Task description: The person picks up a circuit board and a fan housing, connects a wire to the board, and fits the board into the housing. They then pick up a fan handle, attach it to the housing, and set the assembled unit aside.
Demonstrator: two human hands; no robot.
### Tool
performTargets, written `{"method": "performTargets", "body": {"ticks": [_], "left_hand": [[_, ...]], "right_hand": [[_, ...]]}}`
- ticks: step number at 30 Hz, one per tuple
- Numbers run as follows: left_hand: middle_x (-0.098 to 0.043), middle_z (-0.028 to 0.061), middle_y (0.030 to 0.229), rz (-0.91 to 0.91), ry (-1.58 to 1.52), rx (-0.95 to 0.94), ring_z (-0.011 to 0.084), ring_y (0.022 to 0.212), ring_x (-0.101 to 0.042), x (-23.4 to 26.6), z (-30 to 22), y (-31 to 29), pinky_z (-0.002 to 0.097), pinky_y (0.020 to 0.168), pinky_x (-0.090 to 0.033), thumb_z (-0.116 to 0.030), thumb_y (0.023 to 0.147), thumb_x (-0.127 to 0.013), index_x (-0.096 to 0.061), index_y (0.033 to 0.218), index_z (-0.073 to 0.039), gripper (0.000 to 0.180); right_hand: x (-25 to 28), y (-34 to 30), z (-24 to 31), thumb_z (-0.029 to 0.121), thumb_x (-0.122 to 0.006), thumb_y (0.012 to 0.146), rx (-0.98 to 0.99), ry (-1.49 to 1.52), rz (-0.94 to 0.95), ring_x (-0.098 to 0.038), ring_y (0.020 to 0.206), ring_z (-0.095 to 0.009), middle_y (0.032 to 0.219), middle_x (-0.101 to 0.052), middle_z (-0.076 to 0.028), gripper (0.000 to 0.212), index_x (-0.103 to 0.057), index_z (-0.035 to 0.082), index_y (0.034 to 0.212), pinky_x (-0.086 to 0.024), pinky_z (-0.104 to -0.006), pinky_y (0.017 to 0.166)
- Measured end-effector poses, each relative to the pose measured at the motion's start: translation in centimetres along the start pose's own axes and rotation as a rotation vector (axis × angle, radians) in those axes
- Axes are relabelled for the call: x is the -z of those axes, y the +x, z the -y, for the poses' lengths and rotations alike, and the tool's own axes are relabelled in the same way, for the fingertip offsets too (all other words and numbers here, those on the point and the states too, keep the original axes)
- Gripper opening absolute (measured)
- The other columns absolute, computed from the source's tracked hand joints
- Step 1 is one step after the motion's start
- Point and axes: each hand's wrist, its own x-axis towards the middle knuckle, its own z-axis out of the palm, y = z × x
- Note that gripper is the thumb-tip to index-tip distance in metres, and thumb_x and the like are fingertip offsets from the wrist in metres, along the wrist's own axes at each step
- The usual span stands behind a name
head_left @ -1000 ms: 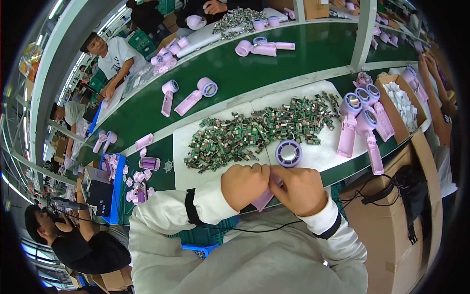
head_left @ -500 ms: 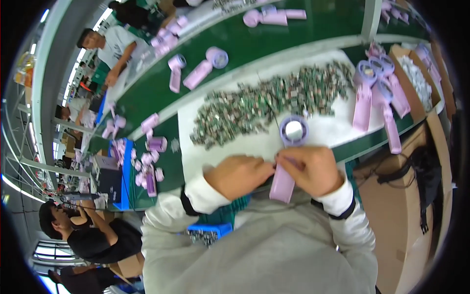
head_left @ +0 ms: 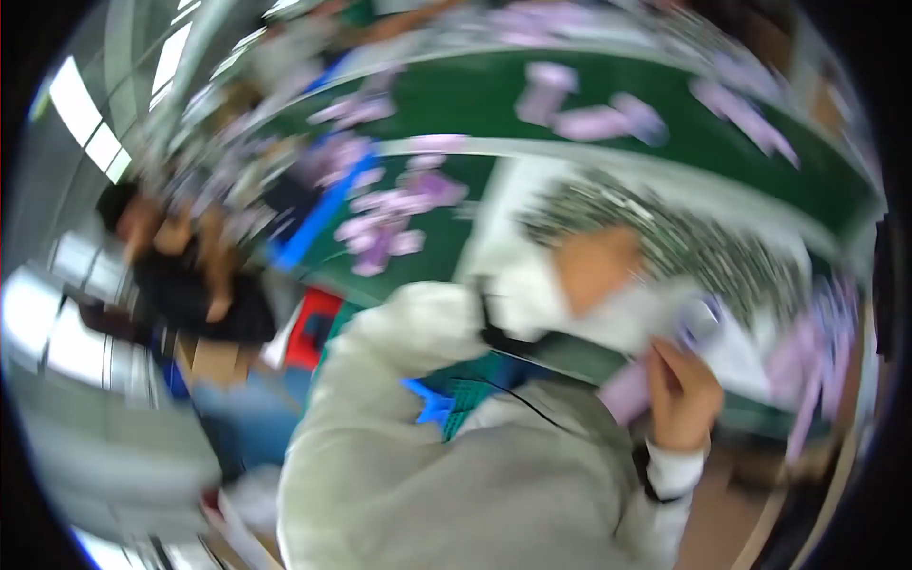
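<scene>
Here, the right hand pinches the pink fan across the white sheet's near edge, forearm extending from the near right. The left hand extends farther, beside the circuit boards; blur prevents telling its finger opening.

Head-worn fisheye, downward over hands

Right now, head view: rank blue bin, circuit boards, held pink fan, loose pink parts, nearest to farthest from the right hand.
From the right hand:
1. Pink fan: in its grip.
2. Circuit boards: ahead, beyond the fan.
3. Loose pink parts: well to the left.
4. Blue bin: farther left, past those parts.
</scene>
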Motion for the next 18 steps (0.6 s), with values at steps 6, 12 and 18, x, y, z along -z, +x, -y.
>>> {"method": "performTargets", "body": {"ticks": [6, 12, 18], "left_hand": [[-0.056, 0.0100, 0.083, -0.087, 0.153, -0.037, 0.0279, 0.080, -0.064, 1.8, -3.1, 1.2, 0.0376, 0.062, -0.054, -0.017, 0.076, -0.065, -0.065, 0.075, -0.005, 0.012], [-0.060, 0.0101, 0.094, -0.380, -0.319, 0.080, 0.0264, 0.079, -0.062, 3.7, -6.5, -0.2, 0.0411, 0.069, -0.054, -0.014, 0.094, -0.065, -0.066, 0.092, -0.001, 0.013], [-0.066, 0.0120, 0.093, -0.126, -0.732, 0.361, 0.0253, 0.078, -0.066, 5.0, -8.1, -3.4, 0.0375, 0.069, -0.054, -0.011, 0.101, -0.061, -0.069, 0.110, 0.000, 0.016]], "right_hand": [[0.5, -0.1, -2.4, 0.005, -0.071, 0.092, -0.009, 0.033, 0.010, -0.046, 0.059, -0.012, 0.082, -0.072, -0.012, 0.016, -0.074, -0.004, 0.104, -0.037, -0.0287, 0.052], [2.1, 1.5, -2.0, 0.022, -0.076, 0.091, 0.027, -0.041, 0.139, -0.074, 0.076, -0.024, 0.095, -0.079, -0.010, 0.021, -0.078, 0.004, 0.101, -0.058, -0.0330, 0.069], [0.2, 1.4, -4.4, 0.004, -0.073, 0.090, 0.088, 0.129, 0.024, -0.043, 0.057, -0.009, 0.080, -0.071, -0.010, 0.015, -0.075, -0.004, 0.103, -0.031, -0.0269, 0.049]]}}
